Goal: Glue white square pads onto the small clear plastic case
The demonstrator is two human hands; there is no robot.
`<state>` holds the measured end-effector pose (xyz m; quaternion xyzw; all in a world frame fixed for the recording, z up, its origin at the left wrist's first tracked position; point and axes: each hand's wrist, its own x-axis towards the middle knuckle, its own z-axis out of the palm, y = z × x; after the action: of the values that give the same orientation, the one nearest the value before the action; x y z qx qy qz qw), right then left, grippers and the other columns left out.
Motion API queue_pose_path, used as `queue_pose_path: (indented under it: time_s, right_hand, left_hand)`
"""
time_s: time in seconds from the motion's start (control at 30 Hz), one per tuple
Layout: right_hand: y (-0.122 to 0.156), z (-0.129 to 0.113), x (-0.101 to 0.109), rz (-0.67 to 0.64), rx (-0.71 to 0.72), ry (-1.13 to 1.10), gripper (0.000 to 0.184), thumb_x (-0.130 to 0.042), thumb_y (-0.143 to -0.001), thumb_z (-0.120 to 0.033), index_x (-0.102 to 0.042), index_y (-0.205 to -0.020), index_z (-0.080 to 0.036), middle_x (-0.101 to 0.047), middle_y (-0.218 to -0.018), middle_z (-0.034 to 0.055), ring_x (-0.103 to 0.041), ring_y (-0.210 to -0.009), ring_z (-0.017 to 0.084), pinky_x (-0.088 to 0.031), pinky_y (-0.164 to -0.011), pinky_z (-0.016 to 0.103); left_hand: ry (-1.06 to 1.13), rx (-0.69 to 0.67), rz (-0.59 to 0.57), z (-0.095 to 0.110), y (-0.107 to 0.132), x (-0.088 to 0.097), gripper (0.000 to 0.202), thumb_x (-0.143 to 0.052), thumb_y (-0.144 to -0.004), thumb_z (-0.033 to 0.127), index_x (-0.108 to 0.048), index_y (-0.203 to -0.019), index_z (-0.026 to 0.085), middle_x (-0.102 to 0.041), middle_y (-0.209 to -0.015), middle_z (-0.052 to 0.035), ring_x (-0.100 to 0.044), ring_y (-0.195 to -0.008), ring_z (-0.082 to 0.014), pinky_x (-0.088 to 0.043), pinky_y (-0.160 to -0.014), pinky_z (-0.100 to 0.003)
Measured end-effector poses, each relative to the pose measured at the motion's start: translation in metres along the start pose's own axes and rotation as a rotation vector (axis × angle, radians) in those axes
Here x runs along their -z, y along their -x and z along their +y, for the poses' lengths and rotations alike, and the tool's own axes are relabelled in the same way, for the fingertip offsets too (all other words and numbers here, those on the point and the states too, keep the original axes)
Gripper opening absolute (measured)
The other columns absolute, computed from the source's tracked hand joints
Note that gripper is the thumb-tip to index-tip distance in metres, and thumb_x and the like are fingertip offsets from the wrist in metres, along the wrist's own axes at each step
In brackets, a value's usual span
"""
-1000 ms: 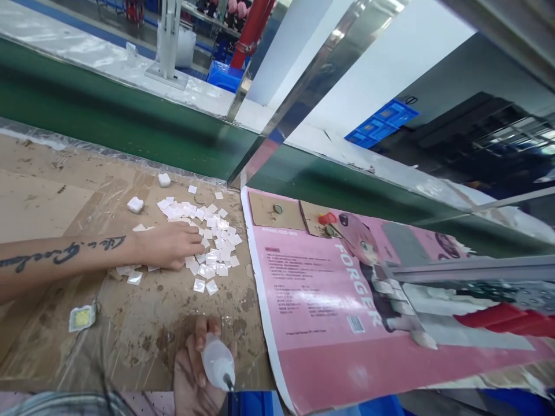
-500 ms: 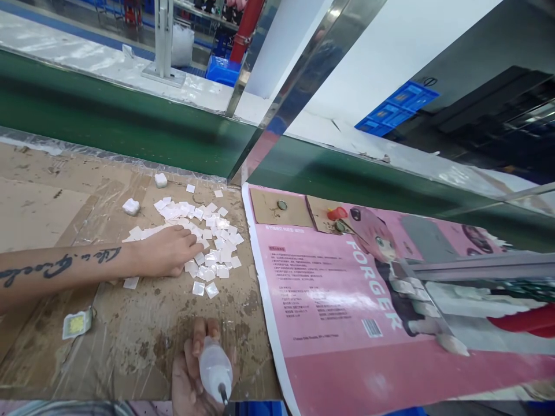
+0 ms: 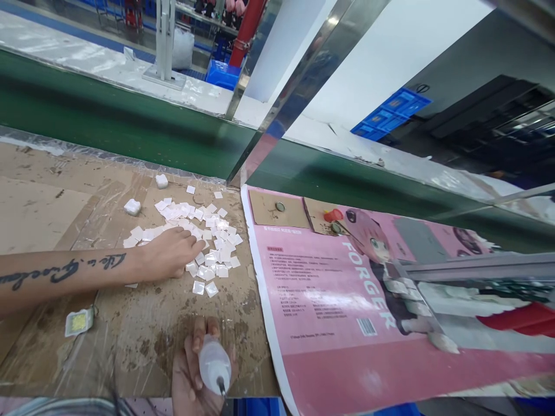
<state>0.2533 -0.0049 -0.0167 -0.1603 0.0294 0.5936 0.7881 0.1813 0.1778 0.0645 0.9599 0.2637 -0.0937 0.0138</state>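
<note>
My left hand (image 3: 173,252) rests palm down at the near edge of a spread pile of small white square pieces (image 3: 223,251) on the cardboard. Its fingers are curled down onto the pieces, and the fingertips are hidden. At the bottom, my right hand (image 3: 187,370) is wrapped round a translucent squeeze bottle (image 3: 214,364). The bottle's thin dark nozzle points down toward me. Left of the hands lies a small white block with a yellow face (image 3: 78,322). Two more white blocks, one nearer (image 3: 132,207) and one farther (image 3: 162,181), sit beyond my left wrist.
Stained cardboard (image 3: 143,323) covers the bench. On the right lies a pink printed sheet (image 3: 312,300) with cardboard pads, one bearing a bottle cap (image 3: 280,206). A metal post (image 3: 299,75) rises behind, at the green conveyor belt (image 3: 130,127). White pieces and a red item (image 3: 520,319) lie far right.
The view has shifted slightly. Both hands keep nearly the same places, the left still on the white squares and the right still round the bottle.
</note>
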Motion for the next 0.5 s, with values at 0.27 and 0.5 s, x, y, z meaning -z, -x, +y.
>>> queue_pose_path:
  time_s: [0.27, 0.5]
  right_hand:
    - [-0.001, -0.006, -0.014, 0.021, -0.008, 0.069, 0.023, -0.073, -0.079, -0.047, -0.07, -0.077, -0.025, -0.058, -0.061, -0.0072, 0.001, -0.038, -0.001, -0.006, -0.024, 0.005]
    - [0.001, 0.002, 0.004, 0.175, -0.002, 0.088, 0.027, -0.07, -0.079, -0.053, -0.067, -0.082, -0.026, -0.054, -0.064, -0.0084, -0.002, -0.039, 0.0, -0.014, -0.027, 0.005]
  left_hand:
    - [0.026, 0.022, 0.035, 0.0, 0.003, -0.004, 0.04, -0.072, -0.072, 0.009, -0.053, -0.106, 0.014, -0.07, -0.094, -0.0104, -0.066, -0.086, -0.0276, -0.047, -0.072, -0.033]
    - [0.048, 0.012, 0.059, -0.003, 0.006, -0.006, 0.027, -0.065, -0.071, 0.007, -0.054, -0.095, 0.015, -0.068, -0.09, -0.0108, -0.064, -0.085, -0.0282, -0.048, -0.07, -0.034]
